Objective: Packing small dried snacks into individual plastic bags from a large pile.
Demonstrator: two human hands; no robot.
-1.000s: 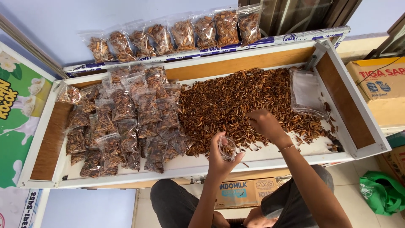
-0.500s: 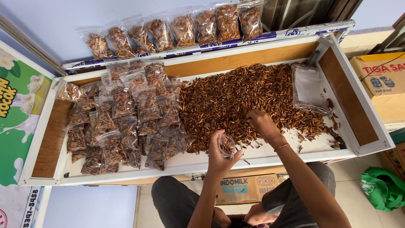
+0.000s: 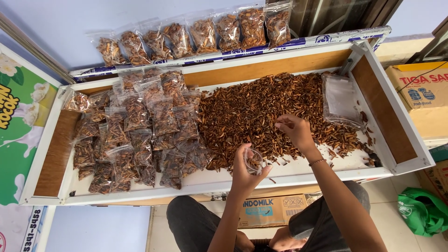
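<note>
My left hand holds a small clear plastic bag open at the near edge of a long white tray. My right hand hovers just above a large heap of brown fried snack sticks, its fingers pinched together on a few of them. The heap fills the tray's middle and right part. A stack of empty clear bags lies at the right end of the heap.
Several filled snack bags lie piled in the tray's left half. More filled bags stand in a row along the wall behind it. Cardboard boxes and a green bag sit at the right, another box under the tray.
My right hand has lifted out of the heap and drawn back toward the bag with a pinch of sticks. My left hand has stayed at the tray's edge with the bag.
</note>
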